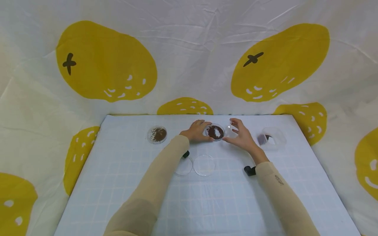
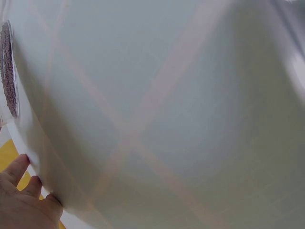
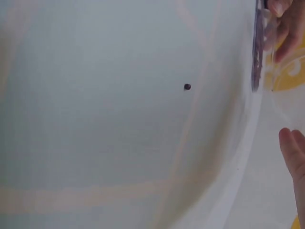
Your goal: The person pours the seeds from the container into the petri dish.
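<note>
A petri dish of dark brown granules with a white patch on top stands near the table's far edge. My left hand holds its left side, thumb in front and fingers behind. To the right of the dish, my right hand holds a clear round lid, tilted up on its edge, between thumb and fingers. In the left wrist view the dish shows side-on above my left fingers. The right wrist view catches my right fingers only in part.
Another petri dish with brown and white contents sits to the left. Two clear round lids lie in front of my hands. At right is a clear plastic container with dark and white contents. A dark crumb lies on the cloth.
</note>
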`<state>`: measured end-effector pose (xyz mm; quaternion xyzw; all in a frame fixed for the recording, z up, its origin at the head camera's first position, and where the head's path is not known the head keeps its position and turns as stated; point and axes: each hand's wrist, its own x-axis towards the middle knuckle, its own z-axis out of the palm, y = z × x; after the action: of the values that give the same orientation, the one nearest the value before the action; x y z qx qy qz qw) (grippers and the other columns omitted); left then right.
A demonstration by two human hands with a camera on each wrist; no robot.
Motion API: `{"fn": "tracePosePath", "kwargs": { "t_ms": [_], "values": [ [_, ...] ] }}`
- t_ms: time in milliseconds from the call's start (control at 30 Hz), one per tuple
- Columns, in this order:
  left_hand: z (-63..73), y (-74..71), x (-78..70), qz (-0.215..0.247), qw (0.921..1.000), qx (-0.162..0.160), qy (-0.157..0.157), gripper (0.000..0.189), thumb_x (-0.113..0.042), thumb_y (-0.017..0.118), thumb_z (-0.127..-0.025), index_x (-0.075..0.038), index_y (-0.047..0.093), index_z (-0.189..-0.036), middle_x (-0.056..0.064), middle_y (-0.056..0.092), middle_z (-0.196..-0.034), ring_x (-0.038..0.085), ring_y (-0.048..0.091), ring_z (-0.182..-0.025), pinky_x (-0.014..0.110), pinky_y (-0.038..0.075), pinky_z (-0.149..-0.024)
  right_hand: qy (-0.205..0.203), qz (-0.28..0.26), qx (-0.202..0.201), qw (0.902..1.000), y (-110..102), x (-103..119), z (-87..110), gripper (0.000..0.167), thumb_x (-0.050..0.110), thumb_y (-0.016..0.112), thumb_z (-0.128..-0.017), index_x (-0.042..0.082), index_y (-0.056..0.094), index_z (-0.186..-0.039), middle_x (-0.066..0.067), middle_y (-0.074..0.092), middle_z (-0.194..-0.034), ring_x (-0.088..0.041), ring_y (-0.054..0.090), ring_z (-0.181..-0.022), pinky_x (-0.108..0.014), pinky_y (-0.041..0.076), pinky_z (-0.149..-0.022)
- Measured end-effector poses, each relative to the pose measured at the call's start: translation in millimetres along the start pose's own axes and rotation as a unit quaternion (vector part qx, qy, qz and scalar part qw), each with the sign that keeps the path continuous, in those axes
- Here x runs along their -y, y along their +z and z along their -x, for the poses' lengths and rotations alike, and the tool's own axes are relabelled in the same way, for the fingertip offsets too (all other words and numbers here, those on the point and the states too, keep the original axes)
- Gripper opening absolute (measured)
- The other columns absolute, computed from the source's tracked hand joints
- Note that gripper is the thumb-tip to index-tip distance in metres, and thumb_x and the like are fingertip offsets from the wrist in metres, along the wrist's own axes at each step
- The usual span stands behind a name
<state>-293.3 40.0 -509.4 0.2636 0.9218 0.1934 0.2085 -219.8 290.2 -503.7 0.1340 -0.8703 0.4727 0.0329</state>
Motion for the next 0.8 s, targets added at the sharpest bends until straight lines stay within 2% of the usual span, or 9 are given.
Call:
{"fn": "tracePosePath", "kwargs": {
  "t_ms": [200, 333, 633, 800],
  "values": [
    [0.6, -0.5, -0.9, -0.002, 1.0, 0.0, -0.004, 0.092, -0.071, 0.066, -0.081, -0.035, 0.029, -0.157, 0.007, 0.016, -0.165, 0.032, 0.011, -0.15, 0.067, 0.024, -0.111, 0.025, -0.027, 0.011, 0.9993, 6.2, 4.6, -3.4, 0.099, 0.012, 0.089, -0.076, 0.007, 0.027, -0.153, -0.02, 0.031, -0.156, -0.046, 0.043, -0.134, -0.056, 0.045, -0.101],
    [-1.3, 0.6, 0.4, -0.004, 1.0, 0.001, 0.003, 0.092, -0.071, 0.066, -0.082, -0.034, 0.029, -0.157, 0.008, 0.016, -0.165, 0.032, 0.011, -0.15, 0.065, 0.022, -0.113, 0.041, -0.036, 0.013, 0.9984, 9.8, 5.9, -5.9, 0.1, 0.011, 0.089, -0.077, 0.01, 0.027, -0.155, -0.019, 0.029, -0.157, -0.046, 0.046, -0.131, -0.056, 0.047, -0.098],
    [-1.9, -0.1, 1.7, -0.014, 0.9998, 0.002, 0.01, 0.093, -0.074, 0.063, -0.082, -0.034, 0.027, -0.158, 0.007, 0.015, -0.165, 0.031, 0.01, -0.151, 0.061, 0.019, -0.115, 0.006, -0.002, 0.018, 0.9998, 15.8, 3.8, -11.5, 0.095, 0.017, 0.087, -0.079, 0.014, 0.03, -0.156, -0.017, 0.031, -0.155, -0.042, 0.046, -0.13, -0.053, 0.05, -0.096],
    [-2.6, -0.1, 3.1, -0.012, 0.9997, -0.002, 0.021, 0.093, -0.073, 0.063, -0.083, -0.032, 0.028, -0.158, 0.01, 0.016, -0.165, 0.032, 0.011, -0.151, 0.059, 0.018, -0.116, -0.013, 0.012, 0.025, 0.9995, 20.1, 4.9, -14.9, 0.095, 0.02, 0.087, -0.08, 0.007, 0.031, -0.155, -0.02, 0.031, -0.154, -0.045, 0.045, -0.129, -0.055, 0.049, -0.095]
  ]
}}
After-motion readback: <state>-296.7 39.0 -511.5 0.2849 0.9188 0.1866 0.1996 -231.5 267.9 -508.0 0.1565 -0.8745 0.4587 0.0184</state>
